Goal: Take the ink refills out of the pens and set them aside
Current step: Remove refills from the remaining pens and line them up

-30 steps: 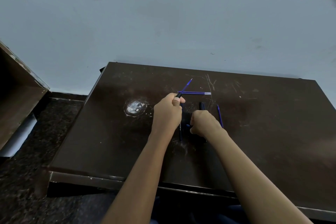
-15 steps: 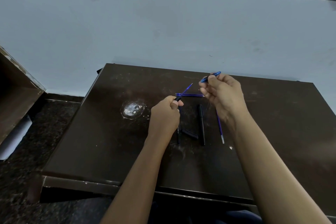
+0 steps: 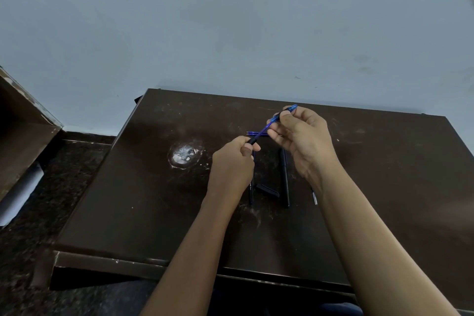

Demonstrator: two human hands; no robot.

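Above the dark brown desk, a slim blue plastic pen is pinched at either end by left hand and right hand, apparently to free its refill.

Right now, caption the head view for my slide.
Left hand and right hand grip a slim blue plastic pen over a scratched dark brown table.

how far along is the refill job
Done: one loose refill lies on the table beyond the hands, and a second refill shows by the right forearm. In hand: left hand pinches the black tip, right hand holds the blue barrel, exposed refill between. Left: probably the black pen and a second black pen.
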